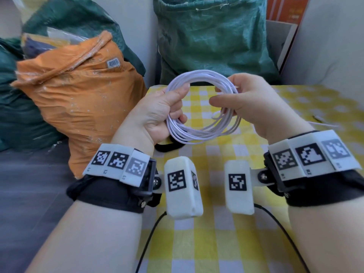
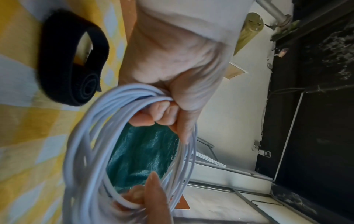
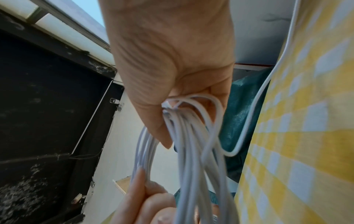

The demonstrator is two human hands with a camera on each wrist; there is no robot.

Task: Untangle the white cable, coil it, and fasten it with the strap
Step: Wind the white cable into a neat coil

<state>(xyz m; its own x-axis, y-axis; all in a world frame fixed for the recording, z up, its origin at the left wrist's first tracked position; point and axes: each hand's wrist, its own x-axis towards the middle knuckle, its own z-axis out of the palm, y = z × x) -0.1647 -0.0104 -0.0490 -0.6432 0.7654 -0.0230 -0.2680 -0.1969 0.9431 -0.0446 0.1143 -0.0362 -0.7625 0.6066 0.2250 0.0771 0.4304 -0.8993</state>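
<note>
White cable [image 1: 202, 107] coiled, ring upright facing the person; left hand [image 1: 157, 113], right hand [image 1: 250, 101] gripping opposite sides

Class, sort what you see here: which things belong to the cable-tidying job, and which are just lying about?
Belongs to the job:
white cable, coiled, gripped by the left hand and right hand
black strap, rolled, on the table

Just lying about:
orange bag
green sack
checked tablecloth
</note>
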